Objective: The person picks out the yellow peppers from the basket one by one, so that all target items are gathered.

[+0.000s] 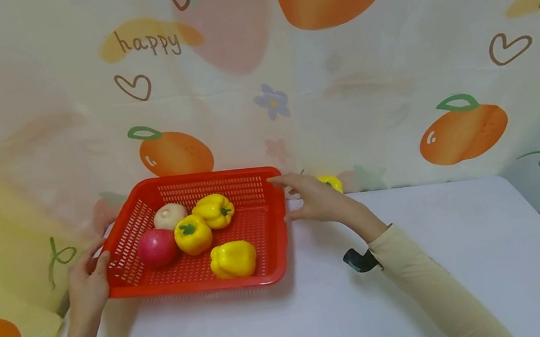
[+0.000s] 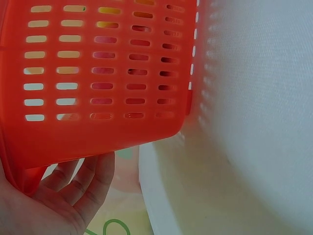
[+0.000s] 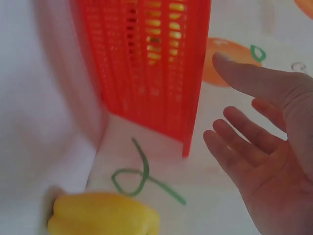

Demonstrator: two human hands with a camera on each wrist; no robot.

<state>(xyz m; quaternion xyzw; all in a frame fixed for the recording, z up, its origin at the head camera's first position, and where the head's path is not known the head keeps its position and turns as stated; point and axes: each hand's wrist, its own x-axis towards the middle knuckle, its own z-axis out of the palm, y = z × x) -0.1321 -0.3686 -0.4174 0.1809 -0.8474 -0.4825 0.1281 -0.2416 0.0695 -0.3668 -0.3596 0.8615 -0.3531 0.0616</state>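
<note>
A red plastic basket (image 1: 262,280) sits on the left half of the table. In it lie three yellow bell peppers (image 1: 233,260), a pinkish-red round fruit (image 1: 157,247) and a cream-white round piece (image 1: 169,215). My left hand (image 1: 87,285) grips the basket's left rim; in the left wrist view its fingers (image 2: 90,183) curl under the lip. At the right rim is my right hand (image 1: 320,199), thumb and fingers spread. The right wrist view shows a gap between this hand (image 3: 274,147) and the basket wall (image 3: 151,73).
Another yellow bell pepper (image 1: 330,183) lies at the table's back edge, partly behind my right hand. A white-covered table (image 1: 451,257) reaches to the right. Behind it hangs a fruit-printed cloth (image 1: 347,119); a yellowish part of it stands at the left.
</note>
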